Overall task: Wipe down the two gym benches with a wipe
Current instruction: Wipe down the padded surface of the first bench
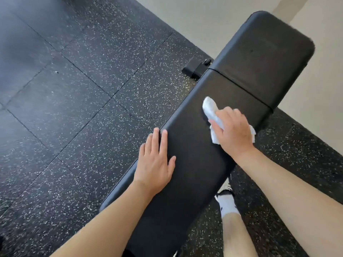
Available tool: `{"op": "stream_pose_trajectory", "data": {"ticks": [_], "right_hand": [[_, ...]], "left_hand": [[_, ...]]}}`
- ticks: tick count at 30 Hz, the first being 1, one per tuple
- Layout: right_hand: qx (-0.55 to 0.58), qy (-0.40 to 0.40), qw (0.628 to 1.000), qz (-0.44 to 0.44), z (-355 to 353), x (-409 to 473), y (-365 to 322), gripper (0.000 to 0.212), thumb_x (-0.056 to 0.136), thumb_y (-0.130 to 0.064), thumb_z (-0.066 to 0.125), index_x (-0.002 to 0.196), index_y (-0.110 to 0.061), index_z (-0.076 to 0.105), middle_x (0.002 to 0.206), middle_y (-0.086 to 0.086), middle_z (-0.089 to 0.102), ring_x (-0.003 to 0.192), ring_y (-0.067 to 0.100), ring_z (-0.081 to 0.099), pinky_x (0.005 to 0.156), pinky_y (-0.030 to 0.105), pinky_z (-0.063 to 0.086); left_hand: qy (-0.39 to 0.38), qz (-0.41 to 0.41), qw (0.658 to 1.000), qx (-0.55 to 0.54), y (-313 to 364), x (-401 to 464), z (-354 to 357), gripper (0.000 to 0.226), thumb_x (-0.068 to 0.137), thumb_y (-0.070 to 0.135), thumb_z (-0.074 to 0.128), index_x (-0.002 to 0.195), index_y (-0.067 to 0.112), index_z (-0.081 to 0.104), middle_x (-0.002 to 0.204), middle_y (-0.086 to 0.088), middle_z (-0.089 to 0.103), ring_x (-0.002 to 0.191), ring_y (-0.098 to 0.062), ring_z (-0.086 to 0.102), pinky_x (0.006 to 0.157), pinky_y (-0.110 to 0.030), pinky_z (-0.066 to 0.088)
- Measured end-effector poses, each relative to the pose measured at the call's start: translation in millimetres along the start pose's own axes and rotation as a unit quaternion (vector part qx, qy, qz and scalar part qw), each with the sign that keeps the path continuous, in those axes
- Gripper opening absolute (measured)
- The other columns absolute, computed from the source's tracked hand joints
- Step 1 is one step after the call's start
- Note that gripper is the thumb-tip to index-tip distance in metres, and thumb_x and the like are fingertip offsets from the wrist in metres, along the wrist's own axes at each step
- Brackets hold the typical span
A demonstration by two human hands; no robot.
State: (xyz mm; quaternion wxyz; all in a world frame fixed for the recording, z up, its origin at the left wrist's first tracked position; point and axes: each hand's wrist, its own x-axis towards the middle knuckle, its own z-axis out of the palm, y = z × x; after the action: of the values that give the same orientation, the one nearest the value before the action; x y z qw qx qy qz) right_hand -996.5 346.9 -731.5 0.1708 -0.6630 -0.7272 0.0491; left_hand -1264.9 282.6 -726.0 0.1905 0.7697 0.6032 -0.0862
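Bench pad (pixel 194 164), long and black, is running diagonally from the bottom centre of the frame up toward the upper right, where a second, shorter pad section (pixel 267 51) is meeting it across a narrow seam. Right hand (pixel 233 130) is sitting just right of centre, fingers curled over a crumpled white wipe (pixel 209 108) and pressing it down onto the long pad just short of that seam. One end of the wipe is sticking out past the fingertips toward the upper left, and a smaller corner is peeking out from under the right side of the hand, near the pad's right edge. Left hand (pixel 156 162) is lying flat below and to the left of the wipe, fingers straight and together, holding nothing, palm resting on the pad with the fingertips reaching along its left edge. The two hands are well apart across the width of the pad. Black rubber floor tiles (pixel 74 108) flecked with white are filling the left side of the frame. A foot in a white sock (pixel 227 203) and a shoe is showing under the right forearm, lower right. A black frame bracket (pixel 194 68) is poking out beside the seam.
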Motion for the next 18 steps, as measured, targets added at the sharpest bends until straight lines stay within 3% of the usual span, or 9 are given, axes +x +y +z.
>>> {"op": "stream_pose_trajectory", "data": {"ticks": [4, 8, 10, 13, 18], "right_hand": [[0.002, 0.029, 0.986, 0.162, -3, -55, -25, 0.023, 0.098, -0.028, 0.064, 0.089, -0.006, 0.06, 0.087, 0.011, 0.057, 0.076, 0.036, 0.051, 0.066, 0.048, 0.044], [0.06, -0.01, 0.988, 0.14, -6, -126, -66, 0.019, 0.096, -0.027, 0.069, 0.097, -0.008, 0.065, 0.086, 0.006, 0.055, 0.074, 0.032, 0.049, 0.065, 0.048, 0.044], [0.08, -0.025, 0.99, 0.113, -9, -152, -68, 0.025, 0.096, -0.032, 0.064, 0.104, -0.009, 0.067, 0.089, 0.005, 0.056, 0.075, 0.031, 0.051, 0.064, 0.049, 0.046], [0.087, -0.014, 0.991, 0.102, -11, -160, -50, 0.033, 0.097, -0.038, 0.057, 0.105, -0.008, 0.069, 0.089, 0.006, 0.056, 0.075, 0.03, 0.053, 0.064, 0.049, 0.048], [0.154, 0.077, 0.951, 0.256, -12, -110, 17, 0.032, 0.099, -0.038, 0.057, 0.109, -0.007, 0.063, 0.099, 0.008, 0.059, 0.088, 0.031, 0.055, 0.076, 0.047, 0.048]], "left_hand": [[-0.019, 0.091, 0.994, 0.062, -3, -25, -2, 0.071, 0.104, 0.047, 0.032, 0.167, 0.016, 0.022, 0.174, -0.015, 0.014, 0.158, -0.046, 0.016, 0.121, -0.063, 0.03], [-0.033, 0.214, 0.972, 0.087, 9, -22, -11, 0.062, 0.102, 0.033, 0.047, 0.161, 0.021, 0.038, 0.173, -0.008, 0.023, 0.159, -0.036, 0.022, 0.12, -0.065, 0.032], [-0.026, 0.245, 0.966, 0.082, 25, -5, -18, 0.062, 0.099, 0.028, 0.056, 0.159, 0.021, 0.042, 0.172, -0.007, 0.026, 0.158, -0.035, 0.025, 0.12, -0.065, 0.033], [-0.014, 0.277, 0.956, 0.092, 56, 30, -26, 0.059, 0.102, 0.029, 0.056, 0.159, 0.021, 0.044, 0.172, -0.007, 0.028, 0.158, -0.035, 0.026, 0.121, -0.064, 0.031], [0.009, 0.307, 0.946, 0.098, 117, 94, -22, 0.06, 0.103, 0.032, 0.047, 0.161, 0.02, 0.038, 0.171, -0.008, 0.028, 0.157, -0.036, 0.024, 0.12, -0.064, 0.029]]}}
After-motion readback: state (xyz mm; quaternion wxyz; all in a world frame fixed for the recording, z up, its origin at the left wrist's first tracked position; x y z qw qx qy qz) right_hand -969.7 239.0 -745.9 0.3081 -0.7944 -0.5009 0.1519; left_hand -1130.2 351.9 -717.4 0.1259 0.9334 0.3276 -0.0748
